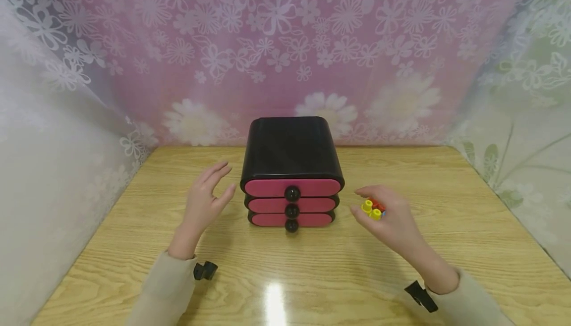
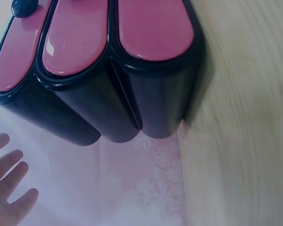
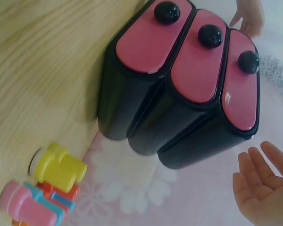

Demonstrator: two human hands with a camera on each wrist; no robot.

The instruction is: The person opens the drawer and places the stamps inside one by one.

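A small black cabinet (image 1: 290, 147) with three stacked pink-fronted drawers (image 1: 292, 188) stands on the table, each front bearing a round black knob (image 1: 292, 211). All three drawers are pushed in. To its left my left hand (image 1: 205, 204) hovers with the fingers spread, apart from the cabinet and holding nothing. On the other side, my right hand (image 1: 397, 219) is raised with its fingers loosely bent. It overlaps some small plastic toys (image 1: 371, 209) in the head view. The right wrist view shows yellow (image 3: 61, 168) and pink pieces (image 3: 35, 207), with red, blue and orange parts, away from that hand (image 3: 264, 186).
A wood-grain table (image 1: 241, 286) carries the cabinet and toys. Pink flowered cloth (image 1: 285, 53) hangs behind it, and pale cloth (image 1: 58, 167) rises along the left and right sides. Black straps (image 1: 205, 270) are on both sleeves.
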